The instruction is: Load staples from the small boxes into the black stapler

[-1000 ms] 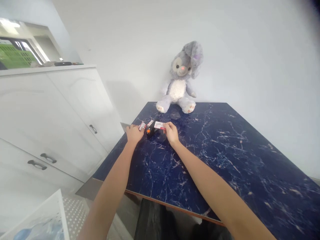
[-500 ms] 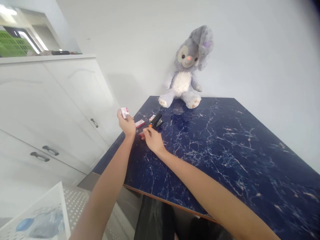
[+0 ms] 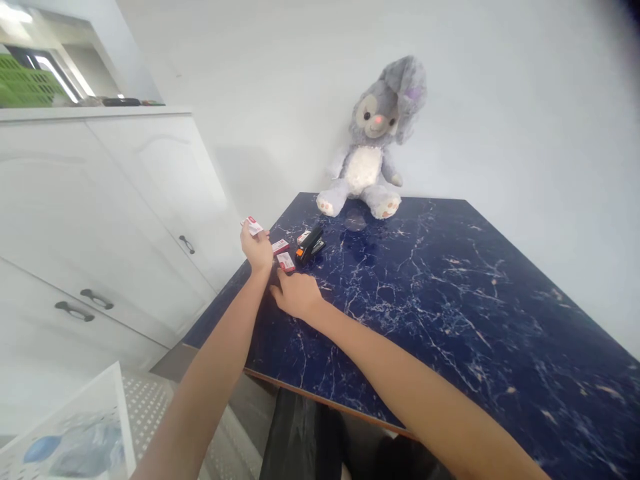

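My left hand (image 3: 257, 252) is closed around a small red and white box (image 3: 253, 226), raised above the table's left edge. Just below it on the blue marbled table (image 3: 400, 320) lies a second red and white box (image 3: 280, 247). My right hand (image 3: 299, 295) rests low over the table with thumb and forefinger apart, its forefinger at the near end of a third box (image 3: 286, 261); whether it touches is unclear. Beyond that box stands a black stapler (image 3: 310, 245) with an orange part. Another small box (image 3: 303, 237) is partly hidden behind the stapler.
A grey plush toy (image 3: 367, 140) sits against the wall at the table's back. White cabinets (image 3: 140, 200) stand to the left. A white perforated basket (image 3: 120, 413) with clear and blue items is at the lower left.
My right hand has drawn back toward me and opened, leaving a box flat on the table near the stapler. The box in my left hand has turned slightly.
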`<action>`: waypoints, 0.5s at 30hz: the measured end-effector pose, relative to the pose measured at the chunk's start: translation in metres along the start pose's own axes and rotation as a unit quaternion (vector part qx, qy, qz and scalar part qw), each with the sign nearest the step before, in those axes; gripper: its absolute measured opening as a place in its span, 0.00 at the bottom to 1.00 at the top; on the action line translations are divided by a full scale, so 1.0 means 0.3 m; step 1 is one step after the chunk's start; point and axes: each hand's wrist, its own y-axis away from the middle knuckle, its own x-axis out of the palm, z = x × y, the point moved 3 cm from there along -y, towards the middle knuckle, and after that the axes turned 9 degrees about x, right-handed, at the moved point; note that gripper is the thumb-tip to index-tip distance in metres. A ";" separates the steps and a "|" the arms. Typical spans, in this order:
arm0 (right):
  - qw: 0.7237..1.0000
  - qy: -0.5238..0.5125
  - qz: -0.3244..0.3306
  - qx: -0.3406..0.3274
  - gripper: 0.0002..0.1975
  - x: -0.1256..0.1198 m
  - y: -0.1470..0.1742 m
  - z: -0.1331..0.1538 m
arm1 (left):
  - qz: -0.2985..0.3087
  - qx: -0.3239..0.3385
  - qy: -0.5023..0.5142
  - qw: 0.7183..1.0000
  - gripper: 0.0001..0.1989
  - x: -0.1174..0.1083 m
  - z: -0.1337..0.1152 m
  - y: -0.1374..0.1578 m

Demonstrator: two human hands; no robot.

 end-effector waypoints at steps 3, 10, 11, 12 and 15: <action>1.000 0.004 0.007 -0.009 0.23 -0.004 0.003 -0.002 | -0.008 -0.014 0.032 0.999 0.26 0.011 -0.006 0.004; 1.000 0.012 -0.013 0.016 0.23 -0.002 -0.008 -0.011 | 0.010 -0.031 0.035 0.999 0.25 0.018 -0.018 0.016; 1.000 0.013 -0.015 0.012 0.25 0.000 -0.012 -0.010 | 0.008 -0.034 0.035 0.999 0.26 0.016 -0.020 0.017; 1.000 0.013 -0.017 0.006 0.24 0.002 -0.014 -0.010 | 0.004 -0.038 0.036 0.999 0.26 0.014 -0.023 0.018; 1.000 0.009 -0.025 0.001 0.18 0.010 -0.012 -0.012 | -0.007 -0.058 0.042 0.997 0.28 0.009 -0.029 0.019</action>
